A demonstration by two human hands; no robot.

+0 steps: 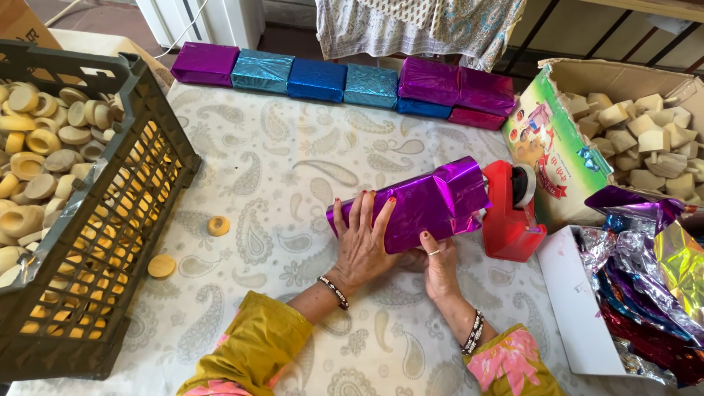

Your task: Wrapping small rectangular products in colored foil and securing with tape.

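On the purple parcel (414, 205), left hand (361, 246) lies flat.

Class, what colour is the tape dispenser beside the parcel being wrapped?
Red tape dispenser, seen best in the head view.

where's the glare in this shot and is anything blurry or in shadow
Head view: glare sits on the shiny foil, brightest on the purple wrapped box under the left hand and right hand, and on the loose foil sheets; the row of wrapped boxes glints too. The dark crate glows yellow through its wall. Focus is sharp; edges bend slightly.
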